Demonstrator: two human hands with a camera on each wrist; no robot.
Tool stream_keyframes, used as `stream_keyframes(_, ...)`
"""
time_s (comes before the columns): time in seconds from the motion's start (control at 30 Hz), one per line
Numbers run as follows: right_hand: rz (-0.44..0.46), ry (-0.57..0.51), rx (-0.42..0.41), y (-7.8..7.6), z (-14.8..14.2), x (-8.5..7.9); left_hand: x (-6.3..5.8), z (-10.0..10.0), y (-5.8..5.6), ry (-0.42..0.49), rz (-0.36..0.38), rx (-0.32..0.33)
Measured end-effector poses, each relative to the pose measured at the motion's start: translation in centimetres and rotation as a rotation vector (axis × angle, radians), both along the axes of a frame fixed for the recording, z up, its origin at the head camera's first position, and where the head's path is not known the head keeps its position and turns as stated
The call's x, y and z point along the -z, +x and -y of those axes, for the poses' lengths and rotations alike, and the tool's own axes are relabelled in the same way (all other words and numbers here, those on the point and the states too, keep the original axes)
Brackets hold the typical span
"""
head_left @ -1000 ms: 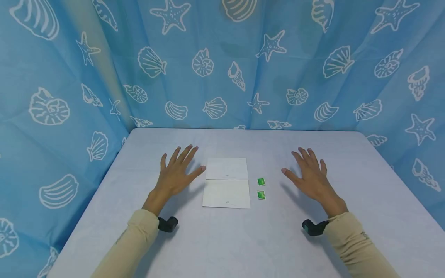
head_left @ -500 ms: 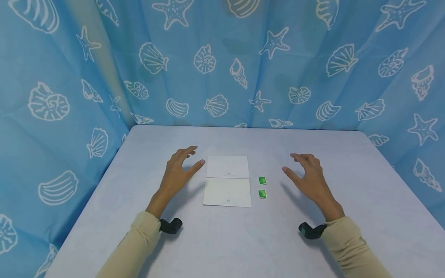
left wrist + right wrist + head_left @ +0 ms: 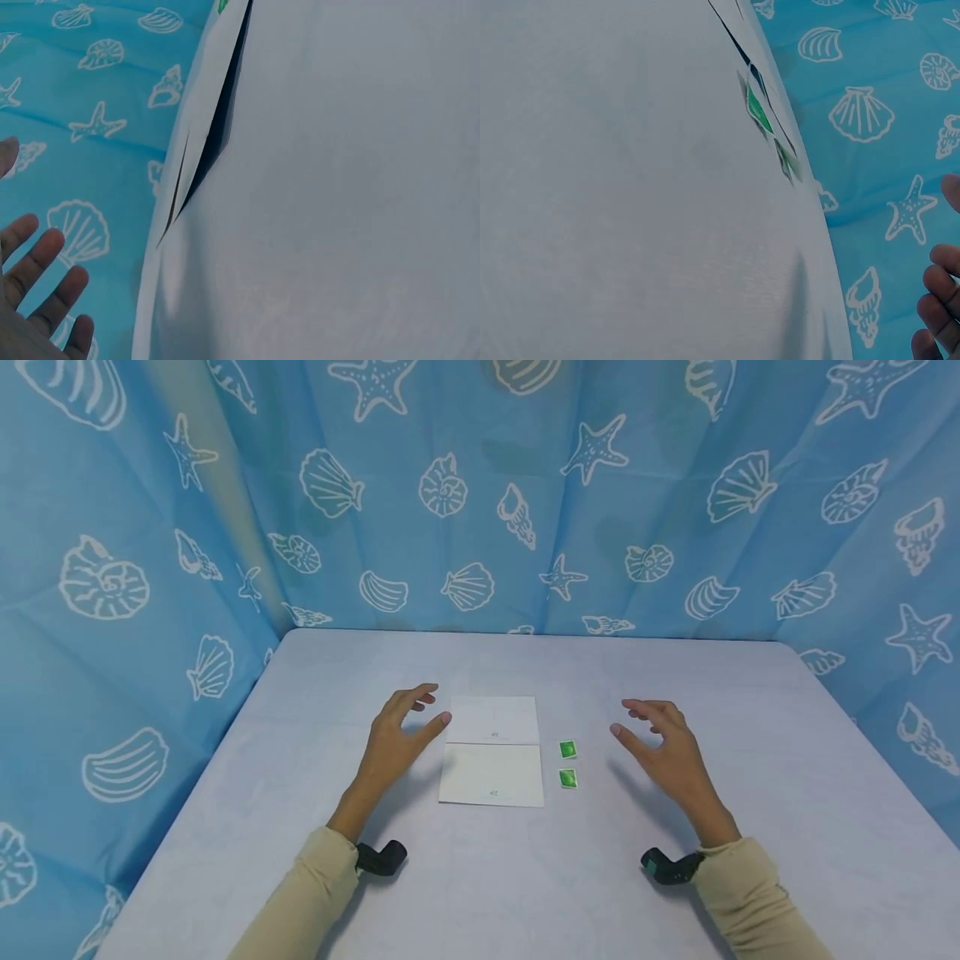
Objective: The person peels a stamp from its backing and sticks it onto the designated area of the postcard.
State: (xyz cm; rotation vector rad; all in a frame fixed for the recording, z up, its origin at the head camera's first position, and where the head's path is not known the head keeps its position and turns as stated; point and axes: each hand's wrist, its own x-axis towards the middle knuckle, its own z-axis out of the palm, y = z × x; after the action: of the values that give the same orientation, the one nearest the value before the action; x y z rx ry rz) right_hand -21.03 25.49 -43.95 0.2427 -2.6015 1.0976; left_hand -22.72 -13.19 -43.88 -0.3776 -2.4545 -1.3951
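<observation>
My left hand (image 3: 392,745) hovers left of two white paper rectangles, its fingers loosely bent and holding nothing. The farther white rectangle (image 3: 492,717) lies directly behind the nearer one (image 3: 491,770); each bears a tiny printed mark near its front edge. To their right, two small green squares with white borders, like stamps, lie one behind the other: a far square (image 3: 567,749) and a near square (image 3: 568,778). My right hand (image 3: 667,758) hangs above the table to the right of these squares, also loosely bent around nothing. Fingers (image 3: 939,307) of that hand show in the right wrist view.
A white cloth covers the table (image 3: 495,877). Blue curtains (image 3: 555,510) with white shell and starfish prints stand behind it and at both sides. Black wrist cameras jut inward from the left wrist (image 3: 382,858) and right wrist (image 3: 671,867).
Both hands have gone from spread, straight fingers to loosely bent ones. The left hand has shifted slightly right, toward the papers. The papers and green squares stay put.
</observation>
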Motion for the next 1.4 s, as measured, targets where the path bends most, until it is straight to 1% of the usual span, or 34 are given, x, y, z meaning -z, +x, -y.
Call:
stream_keyframes(0.13,0.018,-0.015,0.001,0.3,0.0,0.6,0.3,-0.2,0.1,0.03,-0.031,-0.009)
stream_keyframes(0.27,0.039,-0.036,0.003,0.5,0.0,1.0,0.7,-0.4,0.2,0.048,-0.033,-0.014)
stream_keyframes(0.4,0.031,-0.05,-0.002,0.5,-0.1,1.4,1.1,-0.5,0.3,0.058,-0.025,-0.01)
stream_keyframes(0.63,0.026,-0.08,-0.017,0.5,0.1,1.5,1.4,-0.8,0.7,0.083,-0.046,-0.005)
stream_keyframes(0.83,0.028,-0.08,-0.036,0.6,0.6,1.6,1.7,-1.0,1.0,0.098,-0.061,0.013)
stream_keyframes(1.07,0.018,-0.072,-0.052,0.8,0.8,1.8,1.6,-1.3,1.1,0.116,-0.075,0.052)
stream_keyframes(1.23,0.013,-0.067,-0.064,1.1,0.8,1.8,1.3,-1.8,1.3,0.118,-0.062,0.065)
stream_keyframes(1.4,0.003,-0.067,-0.076,1.2,0.9,2.0,1.4,-2.2,1.4,0.122,-0.058,0.074)
